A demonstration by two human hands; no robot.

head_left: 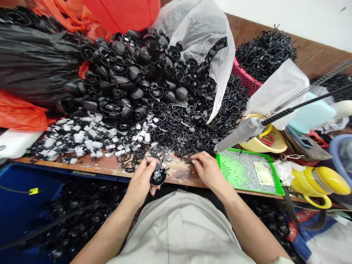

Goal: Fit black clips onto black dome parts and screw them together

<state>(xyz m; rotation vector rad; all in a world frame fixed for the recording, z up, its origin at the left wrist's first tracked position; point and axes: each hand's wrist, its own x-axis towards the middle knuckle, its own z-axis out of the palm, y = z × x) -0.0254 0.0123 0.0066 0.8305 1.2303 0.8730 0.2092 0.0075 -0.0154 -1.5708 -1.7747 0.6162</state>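
My left hand (143,178) is closed around a round black plastic housing (158,179), its open inner side facing up above the table's front edge. My right hand (207,169) is at the edge of the parts pile, thumb and fingertips pinched on a small black plastic piece (188,160) whose exact shape I cannot make out. Between and beyond both hands spreads a heap of small black curved plastic pieces (176,132). White and black small blocks (88,139) lie to the left. Behind them are piled many more black housings (132,80).
A grey electric screwdriver (239,134) hangs on a spring right of my right hand. Under its tip is a green tray (279,183) of small screws. Further right are a yellow flask (316,181) and a yellow basket (277,141). A blue bin (16,205) stands below left.
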